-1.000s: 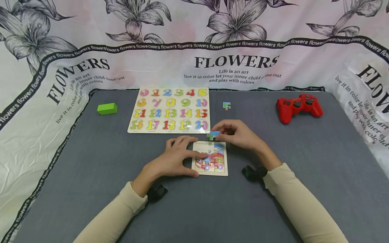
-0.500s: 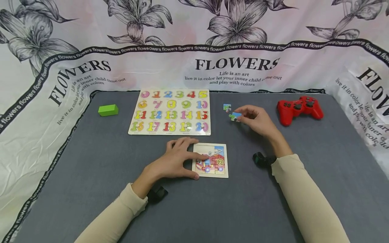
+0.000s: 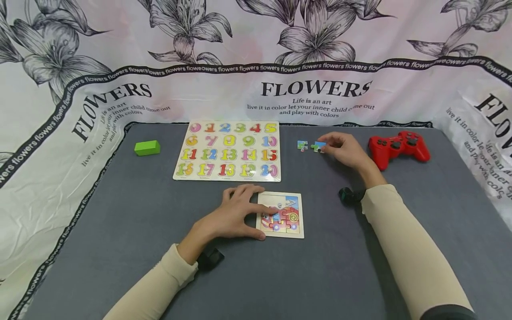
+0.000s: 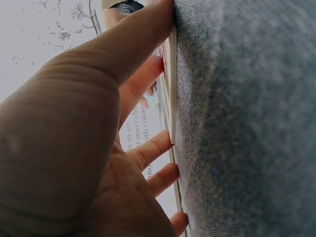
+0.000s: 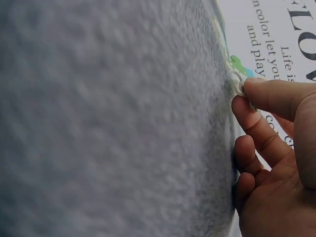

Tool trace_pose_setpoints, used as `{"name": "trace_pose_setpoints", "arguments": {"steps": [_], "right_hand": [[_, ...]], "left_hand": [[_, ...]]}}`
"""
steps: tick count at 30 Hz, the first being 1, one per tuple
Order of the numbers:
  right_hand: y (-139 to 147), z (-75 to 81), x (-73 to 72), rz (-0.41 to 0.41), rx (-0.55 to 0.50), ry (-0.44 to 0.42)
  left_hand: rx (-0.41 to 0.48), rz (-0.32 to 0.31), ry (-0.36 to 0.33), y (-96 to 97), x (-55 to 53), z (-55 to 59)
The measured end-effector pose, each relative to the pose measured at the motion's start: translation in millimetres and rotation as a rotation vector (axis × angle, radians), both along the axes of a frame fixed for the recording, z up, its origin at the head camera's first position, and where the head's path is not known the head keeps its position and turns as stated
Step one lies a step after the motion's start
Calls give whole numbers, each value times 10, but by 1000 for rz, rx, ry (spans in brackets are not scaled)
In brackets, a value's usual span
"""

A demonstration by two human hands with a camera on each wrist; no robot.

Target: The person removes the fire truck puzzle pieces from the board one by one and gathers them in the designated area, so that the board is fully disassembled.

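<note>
My right hand [image 3: 347, 151] pinches one piece [image 3: 318, 146], far side, just right of a second piece [image 3: 302, 145]. My left hand [image 3: 236, 215], fingers spread, rests on the nearer puzzle [image 3: 294, 236]: near part apparently filled, far left seemingly bare.

Left hand [image 3: 234, 218]: 1.
Right hand [image 3: 346, 151]: 1.
Beige sleeves [image 3: 408, 249]: 2 in total, one per arm.
Black wrist devices [image 3: 349, 196]: 2 in total, one per wrist.
Loose puzzle pieces: 2 in total, comprising 1 resting piece [image 3: 302, 146] and 1 pinched piece [image 3: 318, 147].
Puzzle tray [image 3: 270, 199]: 1.
Seated tray pieces: count not readable, partly covered by the left hand.
Number board [image 3: 239, 147]: 1.
Board numerals [image 3: 229, 154]: 21 in 4 rows; 6 in the top row, 5 in each remaining row.
Green block [image 3: 147, 148]: 1.
Red game controller [image 3: 400, 149]: 1.
Gray table [image 3: 280, 275]: 1.
"FLOWERS" headings [image 3: 316, 89]: 3, of which 1 is cut off by the frame edge.
</note>
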State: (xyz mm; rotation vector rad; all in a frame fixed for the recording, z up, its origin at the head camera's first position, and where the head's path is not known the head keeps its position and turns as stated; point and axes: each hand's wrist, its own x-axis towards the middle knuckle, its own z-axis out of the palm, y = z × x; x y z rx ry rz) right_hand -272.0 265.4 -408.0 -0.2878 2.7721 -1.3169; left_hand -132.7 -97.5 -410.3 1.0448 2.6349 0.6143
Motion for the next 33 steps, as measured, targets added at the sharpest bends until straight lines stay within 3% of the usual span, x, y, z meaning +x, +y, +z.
{"name": "trace_pose_setpoints", "arguments": {"steps": [13, 19, 33], "right_hand": [[55, -1, -52, 3, 122, 0], [79, -19, -47, 43, 167, 45], [51, -48, -68, 14, 187, 85]], "left_hand": [[11, -3, -1, 17, 7, 3], [9, 0, -3, 16, 3, 5], [6, 3, -6, 10, 1, 10]]}}
